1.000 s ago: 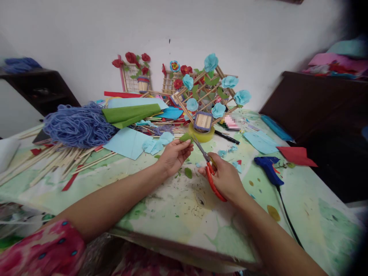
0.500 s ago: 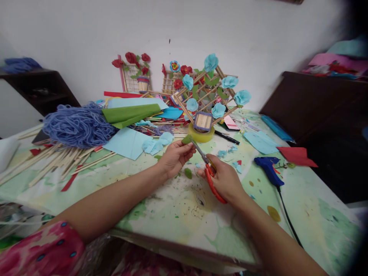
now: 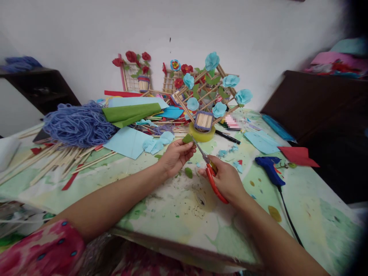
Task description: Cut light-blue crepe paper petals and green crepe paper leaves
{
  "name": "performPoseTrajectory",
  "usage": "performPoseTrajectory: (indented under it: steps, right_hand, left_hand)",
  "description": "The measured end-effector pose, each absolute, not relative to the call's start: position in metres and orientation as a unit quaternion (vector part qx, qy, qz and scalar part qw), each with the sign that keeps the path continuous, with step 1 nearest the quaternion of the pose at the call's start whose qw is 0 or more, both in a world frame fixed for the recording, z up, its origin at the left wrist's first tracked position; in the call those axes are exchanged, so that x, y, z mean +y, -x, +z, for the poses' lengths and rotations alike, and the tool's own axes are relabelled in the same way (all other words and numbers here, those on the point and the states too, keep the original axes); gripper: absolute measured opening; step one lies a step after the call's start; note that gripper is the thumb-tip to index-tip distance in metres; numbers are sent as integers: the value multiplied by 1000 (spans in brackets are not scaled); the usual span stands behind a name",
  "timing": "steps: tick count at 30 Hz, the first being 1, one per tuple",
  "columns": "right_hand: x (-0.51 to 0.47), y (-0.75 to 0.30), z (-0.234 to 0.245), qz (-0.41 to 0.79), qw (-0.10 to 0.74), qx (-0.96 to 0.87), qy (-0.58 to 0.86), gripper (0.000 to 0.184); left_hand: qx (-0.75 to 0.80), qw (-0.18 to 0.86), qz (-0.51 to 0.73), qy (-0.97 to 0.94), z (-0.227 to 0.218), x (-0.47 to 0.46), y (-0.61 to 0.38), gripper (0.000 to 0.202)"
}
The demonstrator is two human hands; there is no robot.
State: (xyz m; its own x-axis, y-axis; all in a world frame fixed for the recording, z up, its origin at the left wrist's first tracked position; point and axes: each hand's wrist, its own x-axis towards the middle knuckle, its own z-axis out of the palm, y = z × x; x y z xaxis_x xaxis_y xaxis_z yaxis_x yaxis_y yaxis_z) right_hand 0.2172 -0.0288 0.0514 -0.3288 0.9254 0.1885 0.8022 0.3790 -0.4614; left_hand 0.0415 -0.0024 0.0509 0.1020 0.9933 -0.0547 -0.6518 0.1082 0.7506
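Between the thumb and fingers of my left hand (image 3: 178, 156) is a small piece of green paper (image 3: 187, 138). My right hand (image 3: 225, 176) grips red-handled scissors (image 3: 211, 178), whose blades reach up to the right edge of that green piece. A cut green paper leaf (image 3: 188, 172) lies on the table just below my left hand. Behind my hands, a stick lattice (image 3: 205, 94) with light blue paper flowers and green leaves leans upright, a little stick pot (image 3: 204, 120) at its lower corner. A roll of yellowish tape (image 3: 202, 134) lies at its foot.
A blue glue gun (image 3: 270, 168) with a black cord lies at right, near red paper (image 3: 299, 156). On the left are blue yarn (image 3: 79, 124), loose sticks (image 3: 54, 163), folded green paper (image 3: 132, 114) and light blue paper (image 3: 128, 142). Red-flowered lattices (image 3: 135, 73) stand against the wall.
Almost nothing differs. The scissors and both hands keep nearly the same position at the green paper; the whole view has shifted very slightly.
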Motion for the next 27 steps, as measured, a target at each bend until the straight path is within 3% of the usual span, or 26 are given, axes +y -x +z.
performPoseTrajectory:
  steps: [8, 27]
  right_hand:
    - [-27, -217, 50, 141, 208, -804, 538, 23]
    - [-28, -218, 50, 133, 197, -809, 538, 18]
  left_hand:
    - [318, 640, 628, -307, 53, -2, -40, 16]
    - [341, 578, 623, -402, 50, 9, -32, 13]
